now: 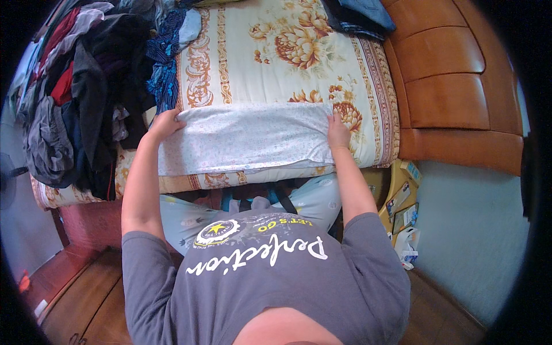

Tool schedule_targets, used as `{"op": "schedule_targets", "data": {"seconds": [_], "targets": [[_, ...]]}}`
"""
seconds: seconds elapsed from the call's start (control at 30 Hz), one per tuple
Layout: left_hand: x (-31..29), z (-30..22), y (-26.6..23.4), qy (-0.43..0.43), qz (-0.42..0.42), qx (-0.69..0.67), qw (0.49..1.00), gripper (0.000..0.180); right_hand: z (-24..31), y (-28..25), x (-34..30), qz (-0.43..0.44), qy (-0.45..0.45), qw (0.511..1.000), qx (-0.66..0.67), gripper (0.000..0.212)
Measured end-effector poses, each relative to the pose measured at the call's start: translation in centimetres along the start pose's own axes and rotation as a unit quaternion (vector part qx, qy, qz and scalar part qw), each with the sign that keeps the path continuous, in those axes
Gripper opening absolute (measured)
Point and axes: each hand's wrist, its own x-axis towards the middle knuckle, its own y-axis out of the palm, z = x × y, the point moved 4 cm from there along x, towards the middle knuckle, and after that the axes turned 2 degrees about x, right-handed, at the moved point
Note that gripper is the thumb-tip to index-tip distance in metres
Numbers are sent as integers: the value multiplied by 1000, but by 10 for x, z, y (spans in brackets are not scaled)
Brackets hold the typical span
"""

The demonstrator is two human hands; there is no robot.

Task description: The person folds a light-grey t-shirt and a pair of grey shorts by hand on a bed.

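A folded white cloth with a fine speckled print (pixel 247 138) lies flat on the near edge of a bed covered by a cream floral quilt (pixel 270 52). My left hand (pixel 167 123) presses on the cloth's far left corner, fingers closed over the edge. At the far right corner my right hand (pixel 338 133) rests on the cloth, fingers together along its side edge. Both arms reach forward from a grey printed T-shirt at the bottom of the view.
A large heap of dark and coloured clothes (pixel 80 86) fills the bed's left side. Folded blue garments (pixel 362 14) lie at the top. A brown padded headboard (pixel 454 98) stands on the right, with a yellow bin of packets (pixel 402 207) below it. Wooden floor lies underneath.
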Motion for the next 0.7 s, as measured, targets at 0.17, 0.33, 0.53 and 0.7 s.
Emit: {"op": "schedule_targets", "data": {"seconds": [0.17,0.33,0.53,0.7], "targets": [[1,-5,4,-5,8,29,1000,39,-23,-3,25,102,-85,984,117,28],[4,-4,8,-14,10,18,1000,41,-6,-30,26,-68,-17,986,154,28],[7,4,13,1,-16,-25,1000,40,50,12,-20,-43,-143,989,-25,53],[0,-8,6,-21,-1,-13,1000,40,42,0,4,14,-120,988,-98,58]]}}
